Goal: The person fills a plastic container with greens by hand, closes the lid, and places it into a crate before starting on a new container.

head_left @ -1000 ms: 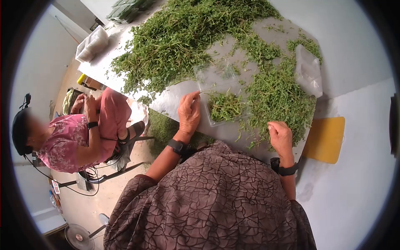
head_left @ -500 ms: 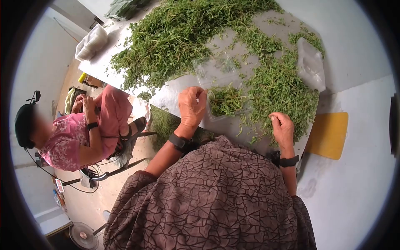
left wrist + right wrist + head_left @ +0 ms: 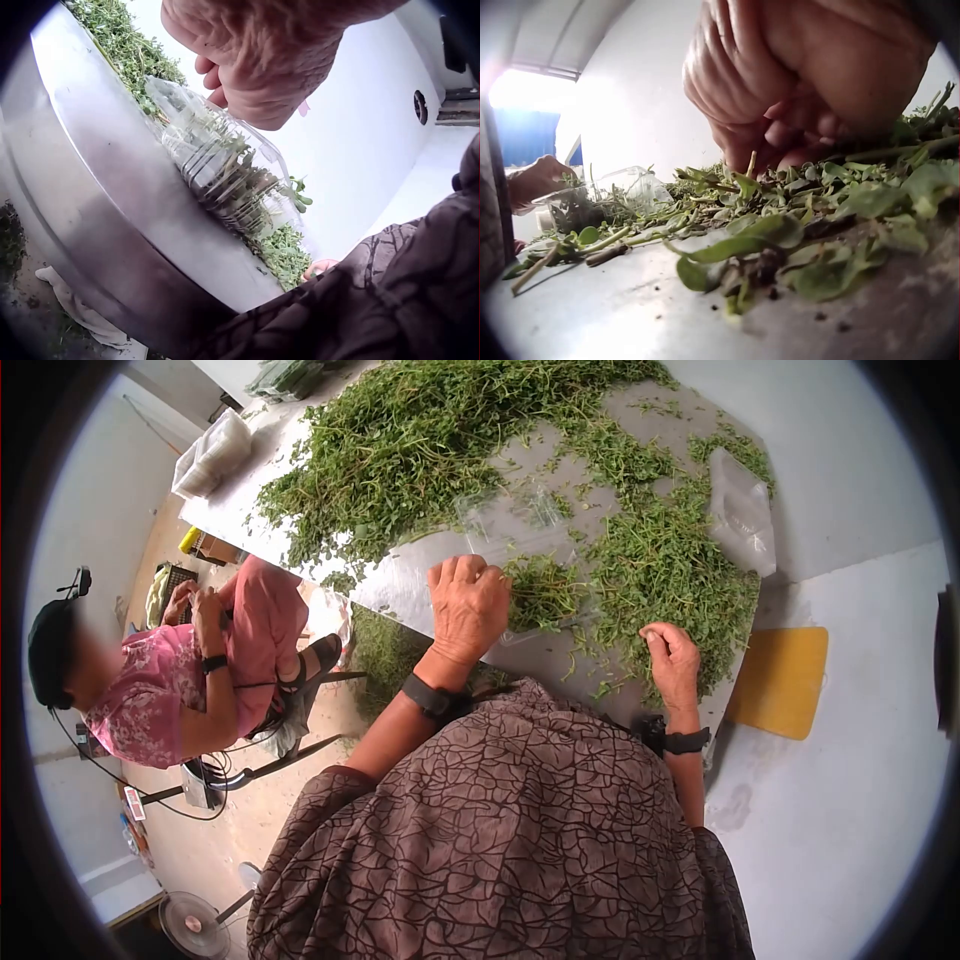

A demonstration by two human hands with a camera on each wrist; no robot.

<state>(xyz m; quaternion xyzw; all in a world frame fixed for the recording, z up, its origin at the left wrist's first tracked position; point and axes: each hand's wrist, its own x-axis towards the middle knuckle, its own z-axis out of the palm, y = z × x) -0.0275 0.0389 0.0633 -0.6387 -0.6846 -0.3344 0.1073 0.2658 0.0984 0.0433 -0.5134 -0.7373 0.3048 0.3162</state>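
A clear plastic clamshell box (image 3: 196,161) with leafy green stems (image 3: 545,592) inside lies near the table's front edge, its lid (image 3: 505,525) folded back. My left hand (image 3: 470,608) is at the box's left side, back up, its fingers bent down and its fingertips hidden. In the right wrist view that left hand (image 3: 540,184) shows beside the box. My right hand (image 3: 672,660) is at the loose greens (image 3: 665,570) to the right, thumb and fingers curled together. Its fingertips pinch down among the stems, and a short stem (image 3: 751,163) sticks up there.
A large heap of greens (image 3: 400,470) covers the table's far side. Stacked clear boxes (image 3: 213,455) stand at the left corner, and another clear tray (image 3: 742,515) at the right edge by the wall. A person in pink (image 3: 165,700) sits at the left. A yellow seat (image 3: 780,682) is on the right.
My left hand has moved right toward the box and turned its back up. My right hand has shifted slightly up over the loose greens.
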